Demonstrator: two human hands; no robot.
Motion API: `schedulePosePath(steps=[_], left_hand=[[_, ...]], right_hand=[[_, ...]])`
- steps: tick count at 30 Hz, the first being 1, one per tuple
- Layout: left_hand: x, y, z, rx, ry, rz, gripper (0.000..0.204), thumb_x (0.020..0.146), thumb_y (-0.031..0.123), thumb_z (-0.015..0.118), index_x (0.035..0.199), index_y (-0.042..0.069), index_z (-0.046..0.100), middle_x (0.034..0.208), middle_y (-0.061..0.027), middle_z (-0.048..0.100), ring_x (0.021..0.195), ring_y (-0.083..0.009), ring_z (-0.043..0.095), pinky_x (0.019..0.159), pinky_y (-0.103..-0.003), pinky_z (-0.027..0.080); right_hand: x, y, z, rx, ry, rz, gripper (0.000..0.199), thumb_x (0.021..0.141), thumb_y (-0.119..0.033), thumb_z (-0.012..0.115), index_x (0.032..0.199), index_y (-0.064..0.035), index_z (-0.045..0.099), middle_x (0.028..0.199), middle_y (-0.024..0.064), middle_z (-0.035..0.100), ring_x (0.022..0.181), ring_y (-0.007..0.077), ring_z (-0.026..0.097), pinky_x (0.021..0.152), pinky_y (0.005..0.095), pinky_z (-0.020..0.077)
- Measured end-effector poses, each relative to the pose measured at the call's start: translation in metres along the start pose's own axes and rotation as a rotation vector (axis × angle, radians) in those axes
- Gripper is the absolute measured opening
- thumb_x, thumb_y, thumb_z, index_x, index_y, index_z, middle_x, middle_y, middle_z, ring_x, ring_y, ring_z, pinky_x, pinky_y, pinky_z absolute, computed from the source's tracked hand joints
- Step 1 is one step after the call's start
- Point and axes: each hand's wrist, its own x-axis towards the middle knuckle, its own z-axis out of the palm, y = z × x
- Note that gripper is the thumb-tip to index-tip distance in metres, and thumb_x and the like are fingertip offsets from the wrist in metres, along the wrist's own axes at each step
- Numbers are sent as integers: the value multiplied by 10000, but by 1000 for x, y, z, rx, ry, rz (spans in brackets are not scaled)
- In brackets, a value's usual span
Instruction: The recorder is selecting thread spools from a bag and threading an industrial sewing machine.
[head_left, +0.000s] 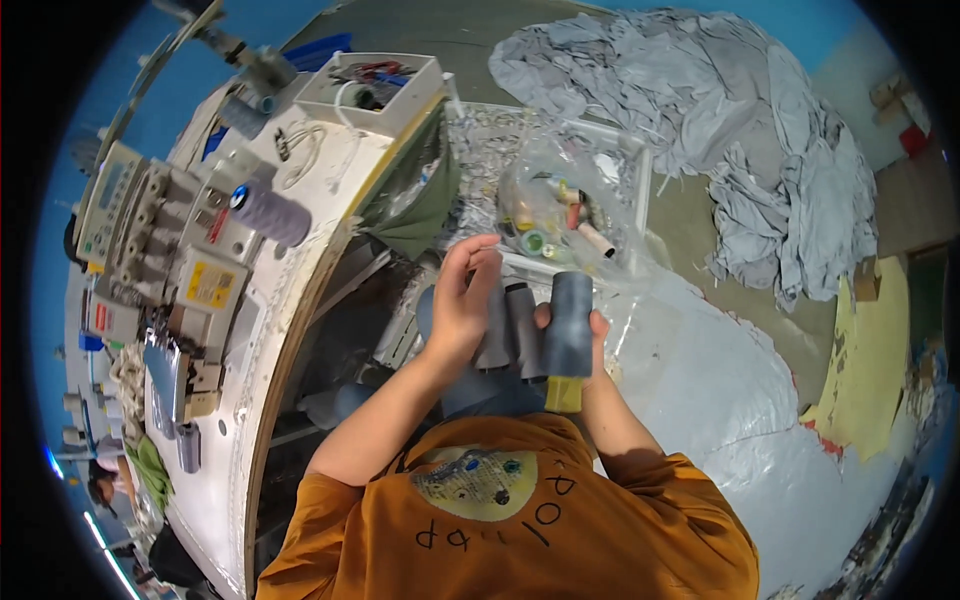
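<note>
My right hand (pixel 598 345) is closed around a blue-grey thread cone (pixel 571 325), with a yellow piece (pixel 564 394) showing at its lower end. My left hand (pixel 463 305) is raised just left of it, fingers bent and drawn together as in a pinch. Whatever lies between those fingertips is too fine to make out. Below and between my hands, a grey thread cone (pixel 495 335) and a narrower dark grey cone (pixel 524 330) rest side by side above my lap. The left hand partly covers the grey cone.
A white sewing table (pixel 290 270) on my left carries an overlock machine (pixel 150 225), a lavender thread cone (pixel 272 215) and a white box (pixel 425 85) of small tools. Ahead are a clear bag (pixel 550 180) of spools and a grey fabric heap (pixel 690 90). A green bag (pixel 410 190) hangs at the table's edge.
</note>
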Motion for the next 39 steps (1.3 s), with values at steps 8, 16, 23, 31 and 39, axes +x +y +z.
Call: schedulePosePath(steps=[8, 16, 23, 31, 39], left_hand=[[39, -25, 43, 493, -348, 239, 394, 905, 178, 590, 1259, 33, 495, 1332, -185, 451, 1257, -306, 433, 1034, -360, 356], [63, -72, 69, 407, -327, -332, 709, 867, 367, 669, 1390, -6, 367, 1310, -230, 474, 1195, -293, 489, 1018, -342, 366], [121, -84, 110, 722, -736, 61, 567, 909, 427, 553, 1321, 43, 491, 1385, -230, 425, 1273, -406, 417, 1051, -405, 359], [158, -146, 93, 868, -698, 476, 454, 926, 350, 539, 1299, 92, 531, 1395, -179, 452, 1285, -358, 428, 1027, -422, 399], [110, -80, 116, 894, -538, 492, 440, 838, 377, 641, 1159, 76, 648, 1217, -88, 624, 1175, -298, 497, 1035, -426, 355]], right_hand=[[-2, -21, -50, 375, 117, -185, 573, 839, -565, 545, 1174, -100, 537, 1027, 125, 593, 968, 351, 599, 877, 619, 466], [1, -51, -50, 184, 349, -96, 615, 837, -608, 528, 1035, -30, 594, 1022, 134, 614, 968, 360, 608, 885, 582, 477], [29, -95, -72, 388, 507, -99, 607, 808, -596, 593, 1119, -75, 585, 1204, 139, 550, 1146, 351, 497, 952, 506, 440], [60, -97, -100, 648, 254, -48, 532, 768, -589, 633, 1073, -155, 591, 1195, 112, 559, 1159, 372, 481, 965, 520, 421], [16, -71, -101, 492, 294, -280, 722, 733, -744, 517, 1249, -242, 574, 1332, 90, 498, 1162, 407, 468, 886, 569, 445]])
